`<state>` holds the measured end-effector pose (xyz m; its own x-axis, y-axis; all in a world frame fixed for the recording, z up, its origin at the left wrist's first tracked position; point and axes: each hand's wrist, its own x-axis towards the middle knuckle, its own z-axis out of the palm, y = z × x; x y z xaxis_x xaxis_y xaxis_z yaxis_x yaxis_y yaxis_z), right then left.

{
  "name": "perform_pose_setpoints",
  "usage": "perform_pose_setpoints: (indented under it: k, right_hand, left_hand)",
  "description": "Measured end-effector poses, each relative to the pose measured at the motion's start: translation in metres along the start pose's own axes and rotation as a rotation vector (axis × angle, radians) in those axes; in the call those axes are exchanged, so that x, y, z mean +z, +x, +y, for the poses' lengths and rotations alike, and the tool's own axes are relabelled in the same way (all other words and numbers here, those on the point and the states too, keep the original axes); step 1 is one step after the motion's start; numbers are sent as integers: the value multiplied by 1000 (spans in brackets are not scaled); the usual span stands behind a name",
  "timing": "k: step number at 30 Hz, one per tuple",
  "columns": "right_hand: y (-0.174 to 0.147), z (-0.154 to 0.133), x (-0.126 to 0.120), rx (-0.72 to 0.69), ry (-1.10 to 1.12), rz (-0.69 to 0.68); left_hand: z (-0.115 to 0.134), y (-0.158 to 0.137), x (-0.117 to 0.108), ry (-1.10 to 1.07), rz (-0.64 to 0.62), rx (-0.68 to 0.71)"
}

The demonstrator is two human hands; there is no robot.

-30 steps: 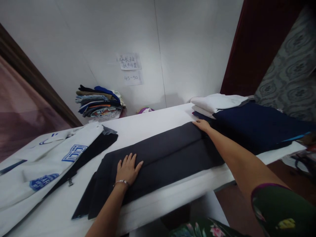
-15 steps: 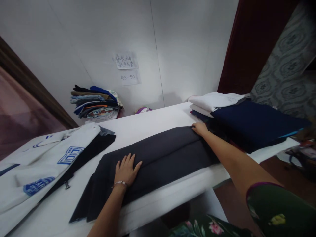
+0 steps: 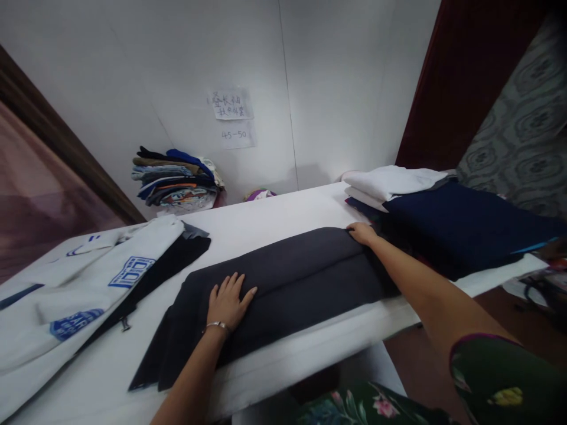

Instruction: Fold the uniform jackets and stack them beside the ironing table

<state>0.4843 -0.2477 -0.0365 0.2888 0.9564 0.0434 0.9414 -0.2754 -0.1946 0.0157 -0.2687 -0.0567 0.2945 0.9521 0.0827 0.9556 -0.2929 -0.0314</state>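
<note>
A long dark grey garment (image 3: pixel 305 277), folded lengthwise with a crease running along it, lies across the white table (image 3: pixel 283 212). Its exact kind I cannot make out. On its left part my left hand (image 3: pixel 228 301) rests flat, palm down, fingers spread, with a bracelet at the wrist. At the garment's far right corner my right hand (image 3: pixel 362 233) has its fingers closed on the edge. Darker cloth shows beneath the garment at its left end, next to my left forearm.
White garments with blue print (image 3: pixel 88 295) lie over black cloth at the left, beside a small black clip (image 3: pixel 125 323). Folded clothes are piled (image 3: pixel 177 180) by the wall. At the right is a stack with white (image 3: pixel 394 183) and navy clothes (image 3: pixel 465 224). Handwritten papers (image 3: pixel 233 105) hang on the wall.
The whole view has shifted slightly, so things appear a little further right. Both hands keep their places on the dark grey garment, which looks the same.
</note>
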Motion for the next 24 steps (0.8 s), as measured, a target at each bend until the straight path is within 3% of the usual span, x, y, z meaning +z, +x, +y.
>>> perform_pose_setpoints:
  k: [3,6,10,17,24]
  right_hand:
    - [-11,-1,6,-33,5,28]
    - [-17,-2,10,-43,22,77]
    - [-20,-1,10,-36,74,124]
    - [-21,12,17,6,308,190]
    - [-18,25,22,-17,530,228]
  left_hand:
    - [-1,9,-13,-125,-88,-66]
    - [11,28,-32,-216,-66,-115]
    - [52,67,-47,-264,-19,6]
    - [120,133,-32,-288,-91,134]
    - [131,137,-16,-252,0,246]
